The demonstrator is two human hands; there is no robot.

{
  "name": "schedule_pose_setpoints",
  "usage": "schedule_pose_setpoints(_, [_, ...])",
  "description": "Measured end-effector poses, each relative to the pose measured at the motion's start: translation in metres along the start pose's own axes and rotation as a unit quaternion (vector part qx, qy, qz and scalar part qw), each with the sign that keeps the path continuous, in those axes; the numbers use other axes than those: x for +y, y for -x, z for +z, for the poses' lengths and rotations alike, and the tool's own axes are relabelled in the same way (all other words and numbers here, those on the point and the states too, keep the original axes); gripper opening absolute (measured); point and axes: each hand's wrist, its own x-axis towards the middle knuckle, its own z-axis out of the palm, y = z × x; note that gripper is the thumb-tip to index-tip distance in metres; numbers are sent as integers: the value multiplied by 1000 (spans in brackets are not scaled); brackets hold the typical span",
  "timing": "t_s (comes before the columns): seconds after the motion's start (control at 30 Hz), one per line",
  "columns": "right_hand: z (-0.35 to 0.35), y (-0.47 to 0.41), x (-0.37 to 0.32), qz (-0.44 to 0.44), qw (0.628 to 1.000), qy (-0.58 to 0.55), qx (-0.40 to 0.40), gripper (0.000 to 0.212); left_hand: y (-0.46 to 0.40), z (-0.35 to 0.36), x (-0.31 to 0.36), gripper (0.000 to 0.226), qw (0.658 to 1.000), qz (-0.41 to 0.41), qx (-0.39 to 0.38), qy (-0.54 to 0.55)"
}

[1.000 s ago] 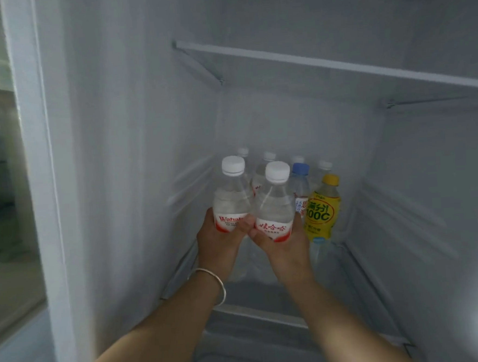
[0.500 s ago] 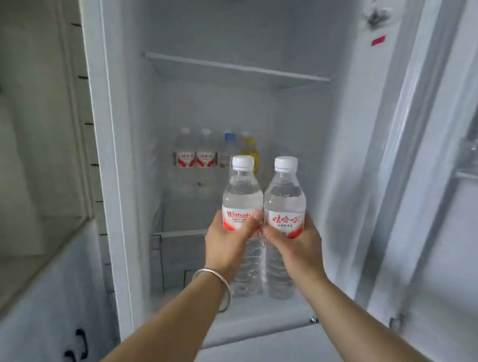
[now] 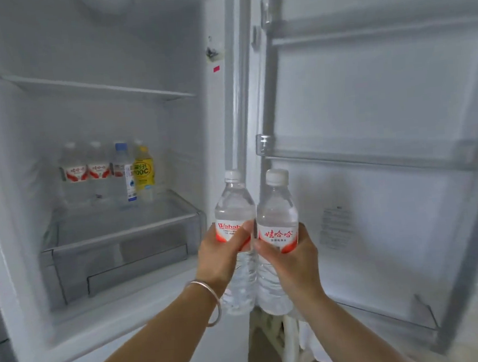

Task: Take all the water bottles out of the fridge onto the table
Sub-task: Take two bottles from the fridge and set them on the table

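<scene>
My left hand (image 3: 223, 255) grips a clear water bottle (image 3: 233, 206) with a white cap and a red Wahaha label. Right beside it, my right hand (image 3: 291, 262) grips a second bottle (image 3: 276, 206) of the same kind, and the two bottles touch. Both are upright, outside the fridge, in front of its right edge. Inside the fridge (image 3: 95, 49), at the back of the lower shelf (image 3: 122, 231), stand two more red-label water bottles (image 3: 85, 170), a blue-capped bottle (image 3: 122, 172) and a yellow drink bottle (image 3: 144, 169).
The open fridge door (image 3: 368, 101) stands to the right with bare door racks (image 3: 357, 155). An upper glass shelf (image 3: 98, 87) holds nothing. A clear drawer (image 3: 119, 262) sits under the lower shelf. A silver bangle (image 3: 212, 301) is on my left wrist.
Both hands have drawn the two bottles out of the fridge and off to the right. The view has pulled back, so the open door now shows.
</scene>
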Motion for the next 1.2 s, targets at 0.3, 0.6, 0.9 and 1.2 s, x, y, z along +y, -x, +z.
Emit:
schedule_pose_setpoints(0.3, [-180,19,-1,-4,997,34,65,54,67,152,7,52,999,-2,-33,-5])
schedule_pose_setpoints(0.6, [-396,23,9,15,988,69,141,54,143,356,7,50,997,-10,-79,23])
schedule_pose_setpoints(0.9, [-532,-32,76,80,970,106,205,42,138,510,-44,40,990,-60,-128,17])
schedule_pose_setpoints(1.2, [-588,-168,165,120,956,145,227,54,24,614,-129,26,992,-95,-74,-37])
